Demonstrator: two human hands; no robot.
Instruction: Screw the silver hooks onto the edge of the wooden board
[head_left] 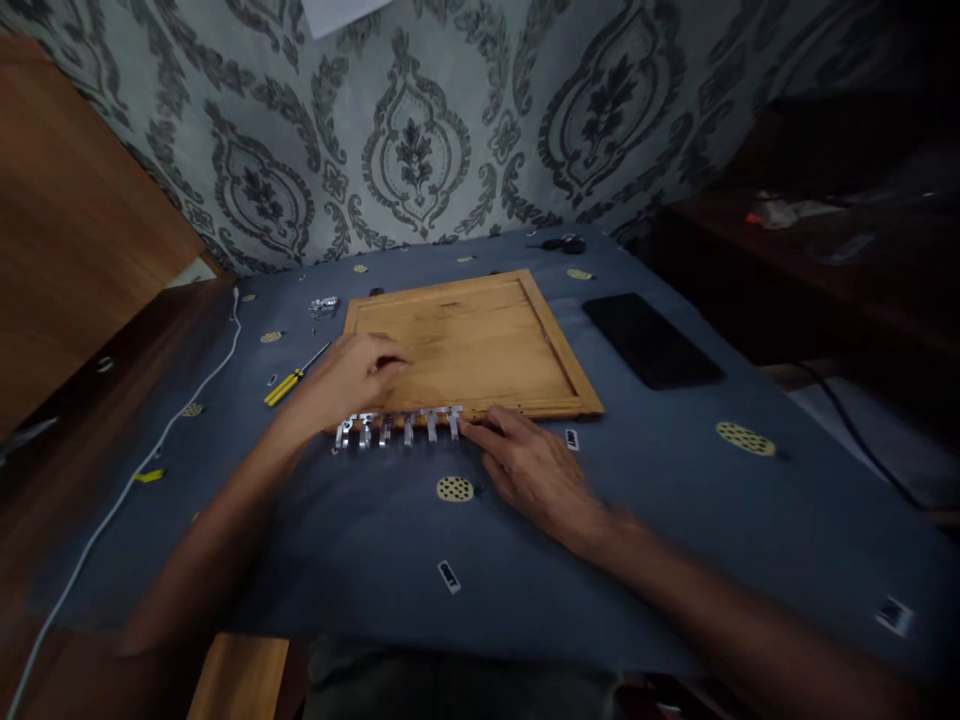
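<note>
A wooden panel with a raised frame (465, 335) lies flat on the cloth-covered table. Along its front edge stands a row of several shiny metal pieces (409, 428) shaped like small hooks or brackets. My left hand (360, 370) hovers or rests over the panel's left part, its fingers bent and apart, with nothing visible in them. At the right end of the row, my right hand (525, 460) has its fingertips closed at the last metal piece. The exact grip there is partly hidden and slightly blurred.
A yellow-handled screwdriver (285, 387) lies left of the panel, with more metal parts (324, 307) behind it. To the right is a black phone (651, 340). A dark tool (564, 244) lies at the back. A white cable (172, 425) runs along the left edge.
</note>
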